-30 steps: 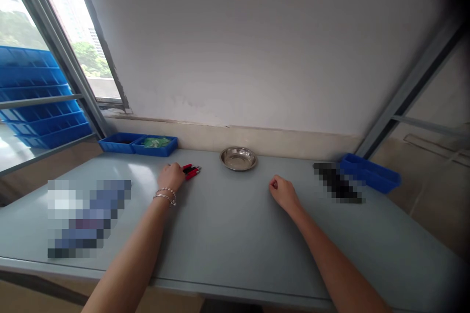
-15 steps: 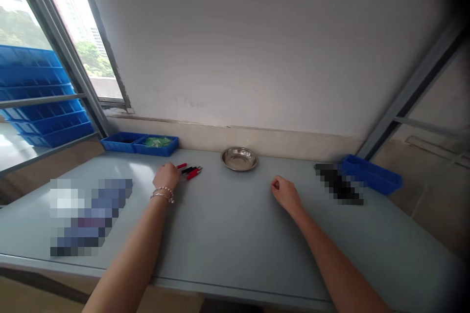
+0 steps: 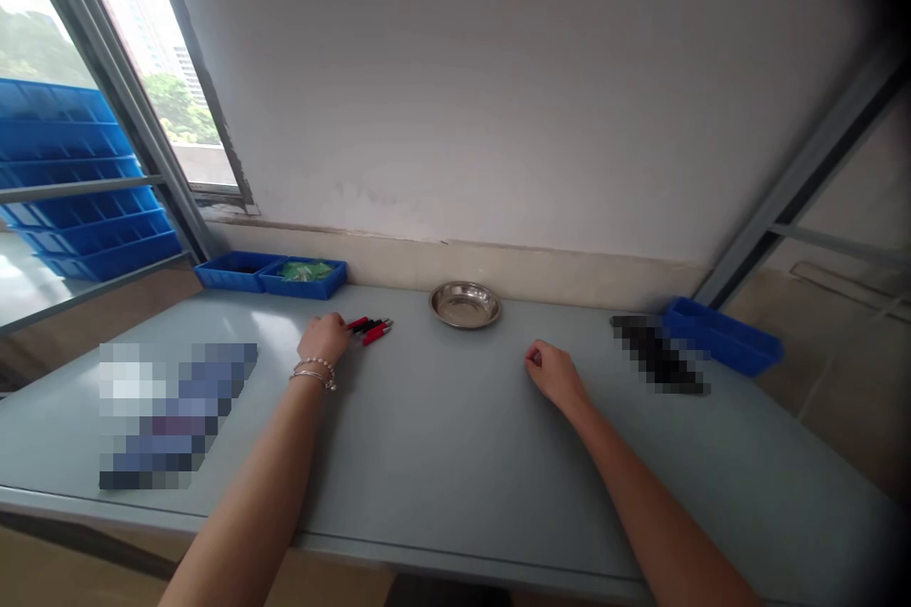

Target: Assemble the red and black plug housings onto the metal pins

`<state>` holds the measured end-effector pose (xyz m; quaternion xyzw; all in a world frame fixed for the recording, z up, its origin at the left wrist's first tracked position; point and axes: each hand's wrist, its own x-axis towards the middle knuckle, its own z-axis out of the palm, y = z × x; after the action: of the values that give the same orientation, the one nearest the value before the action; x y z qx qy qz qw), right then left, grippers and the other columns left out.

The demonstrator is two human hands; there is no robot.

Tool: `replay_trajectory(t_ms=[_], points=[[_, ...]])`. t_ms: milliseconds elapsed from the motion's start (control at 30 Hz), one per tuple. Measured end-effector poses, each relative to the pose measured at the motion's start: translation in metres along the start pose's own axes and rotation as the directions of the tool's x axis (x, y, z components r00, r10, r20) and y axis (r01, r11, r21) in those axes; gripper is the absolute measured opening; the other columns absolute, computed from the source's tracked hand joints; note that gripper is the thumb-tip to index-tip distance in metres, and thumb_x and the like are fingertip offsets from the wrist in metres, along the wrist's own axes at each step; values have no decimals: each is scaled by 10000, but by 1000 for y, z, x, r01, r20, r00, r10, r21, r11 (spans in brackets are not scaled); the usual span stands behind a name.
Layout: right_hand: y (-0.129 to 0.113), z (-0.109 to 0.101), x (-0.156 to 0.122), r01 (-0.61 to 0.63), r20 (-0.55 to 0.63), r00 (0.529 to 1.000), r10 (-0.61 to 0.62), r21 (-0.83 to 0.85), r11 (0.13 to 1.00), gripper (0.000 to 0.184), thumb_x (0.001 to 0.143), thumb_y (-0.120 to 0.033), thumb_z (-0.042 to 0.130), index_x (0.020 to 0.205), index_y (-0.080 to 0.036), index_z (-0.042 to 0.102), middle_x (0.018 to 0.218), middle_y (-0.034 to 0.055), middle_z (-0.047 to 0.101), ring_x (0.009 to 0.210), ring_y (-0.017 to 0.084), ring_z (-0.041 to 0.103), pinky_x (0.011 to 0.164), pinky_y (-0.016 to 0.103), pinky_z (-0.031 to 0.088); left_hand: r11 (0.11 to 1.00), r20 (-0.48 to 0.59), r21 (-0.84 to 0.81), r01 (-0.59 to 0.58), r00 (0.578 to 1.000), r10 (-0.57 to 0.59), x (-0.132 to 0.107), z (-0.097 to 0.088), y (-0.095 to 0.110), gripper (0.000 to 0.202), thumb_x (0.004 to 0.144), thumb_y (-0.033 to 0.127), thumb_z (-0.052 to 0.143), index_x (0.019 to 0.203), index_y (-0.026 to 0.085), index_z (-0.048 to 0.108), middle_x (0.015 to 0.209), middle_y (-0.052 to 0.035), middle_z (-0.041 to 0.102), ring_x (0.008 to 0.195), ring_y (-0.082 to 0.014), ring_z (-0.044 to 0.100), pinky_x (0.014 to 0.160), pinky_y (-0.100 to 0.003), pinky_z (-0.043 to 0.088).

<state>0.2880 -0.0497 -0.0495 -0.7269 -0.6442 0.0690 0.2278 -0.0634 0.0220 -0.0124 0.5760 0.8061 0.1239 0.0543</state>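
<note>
Left hand [image 3: 322, 339] — openness, grip hidden — could nudge slim red-and-black pens [image 3: 377, 334] rolling; right hand [image 3: 553, 372] loosely fisted, nothing visible inside.

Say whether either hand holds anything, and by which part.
Left hand is at the pens; whether it grips one, and where, can't be told. Right hand shows nothing held.

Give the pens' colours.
The pens by the left hand are mainly red and black, clearest in the head view.

At my left fingers [image 3: 343, 325]: slim red and black plastic pens [image 3: 374, 335], smooth | beyond them, rightward: round silver metal dish [image 3: 466, 305], glossy | beneath: flat grey tabletop [image 3: 427, 436], smooth, faintly shiny
</note>
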Motion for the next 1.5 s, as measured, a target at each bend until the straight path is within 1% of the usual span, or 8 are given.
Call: replay_trajectory(t_ms=[233, 500, 833, 933, 1067, 1167, 1300, 1500], points=[[1, 2, 1, 3, -9, 1000, -3, 29, 1000, 128, 739, -67, 492, 712, -173, 558, 613, 10, 564, 588, 131, 499, 583, 235, 325, 998, -24, -24, -58, 998, 58, 3, 6, 0, 382, 815, 243, 390, 1151, 195, 564, 1145, -165, 557, 971, -246, 591, 813, -333, 456], [6, 9, 4, 39, -47, 998, -37, 48, 998, 114, 744, -78, 487, 732, -182, 532, 593, -8, 534, 567, 128, 486, 588, 234, 333, 990, -25, -35, -137, 990, 136, 4, 11, 0, 349, 836, 304, 378, 1065, 181, 610, 995, -150, 619, 1037, -268, 551, 824, -347, 448], [10, 13, 5, 85, -76, 994, -80, 64, 994, 94, 748, -102, 481, 763, -188, 513, 592, -16, 514, 583, 135, 495, 605, 237, 343, 992, -52, -37, -117, 992, 115, 0, 8, 5, 358, 830, 363, 417, 1090, 178, 577, 1068, -141, 567, 961, -244, 578, 822, -334, 444], [8, 11, 4, 65, -100, 993, -59, 56, 996, 61, 759, -148, 491, 796, -191, 514, 609, -13, 523, 592, 140, 492, 604, 241, 343, 978, -60, -25, -207, 977, 205, -8, 4, 14, 333, 818, 389, 449, 1063, 197, 566, 1082, -112, 539, 938, -217, 574, 815, -305, 440], [5, 8, 3, 55, -127, 991, -49, 45, 997, 79, 776, -181, 472, 833, -184, 526, 640, 0, 540, 602, 147, 488, 615, 254, 347, 923, 62, 31, -385, 922, 382, -17, 4, 25, 224, 786, 378, 490, 902, 215, 590, 999, -74, 556, 909, -215, 568, 723, -281, 442], [4, 6, 2, 66, -139, 989, -58, 50, 997, 99, 772, -184, 470, 846, -184, 536, 654, 7, 551, 608, 151, 493, 618, 258, 349, 896, 128, 49, -442, 892, 433, -19, 8, 29, 162, 761, 335, 512, 828, 211, 592, 966, -67, 573, 872, -208, 574, 692, -277, 436], [5, 7, 1, 54, -120, 992, -49, 38, 998, 90, 768, -159, 479, 820, -184, 548, 645, 9, 556, 602, 147, 501, 606, 252, 346, 893, 137, 64, -445, 890, 434, -21, 10, 31, 126, 759, 291, 510, 789, 207, 600, 949, -64, 589, 863, -204, 579, 679, -274, 432], [8, 10, 4, 62, -106, 992, -61, 7, 998, 115, 767, -119, 472, 793, -171, 571, 638, 12, 560, 621, 146, 527, 635, 251, 365, 918, 103, 121, -378, 925, 367, -23, 7, 29, 236, 791, 307, 479, 981, 192, 559, 1054, -118, 569, 899, -248, 586, 697, -319, 444]])
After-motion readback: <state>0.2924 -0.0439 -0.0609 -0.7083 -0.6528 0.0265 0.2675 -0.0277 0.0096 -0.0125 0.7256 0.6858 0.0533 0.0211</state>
